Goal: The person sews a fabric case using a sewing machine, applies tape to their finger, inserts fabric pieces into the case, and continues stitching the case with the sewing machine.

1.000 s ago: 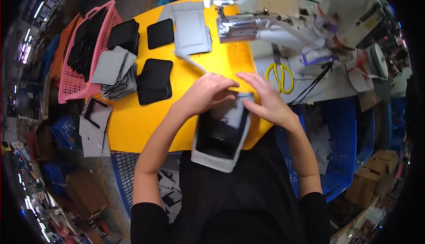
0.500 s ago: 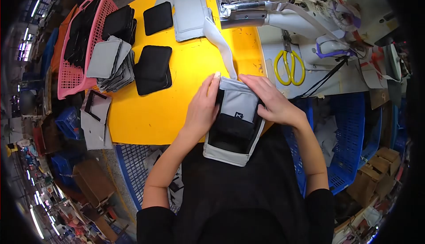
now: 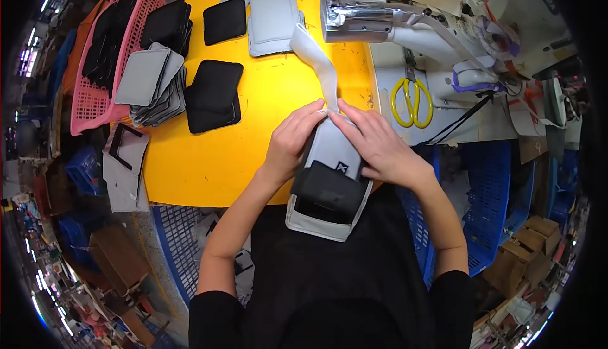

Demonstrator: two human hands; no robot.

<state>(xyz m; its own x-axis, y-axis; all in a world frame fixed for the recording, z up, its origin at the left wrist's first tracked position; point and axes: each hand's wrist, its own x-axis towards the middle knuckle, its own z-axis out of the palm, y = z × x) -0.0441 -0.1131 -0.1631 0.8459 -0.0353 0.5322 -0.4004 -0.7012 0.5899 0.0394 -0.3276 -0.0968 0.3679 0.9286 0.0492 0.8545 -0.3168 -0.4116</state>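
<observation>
A grey and black fabric pouch [image 3: 332,187] with a small dark label lies at the front edge of the yellow table, its lower end over my lap. My left hand [image 3: 292,139] grips its upper left edge, and my right hand [image 3: 380,146] grips the upper right side. The fingertips of both hands nearly meet at the top edge. From there a light grey strap [image 3: 318,63] runs up across the table, with a bend near its far end.
Sewing machine arm [image 3: 361,21] at the upper right, yellow scissors [image 3: 412,103] beside it. Black pieces [image 3: 215,95], grey stacked pieces [image 3: 152,86], flat grey panels [image 3: 271,16] and a pink basket [image 3: 134,32] lie left and behind. Blue crates [image 3: 487,203] stand below the table [image 3: 190,171].
The pouch has turned label side up and its strap now extends up the table. Both hands have closed in toward the pouch's top edge. The view has shifted slightly.
</observation>
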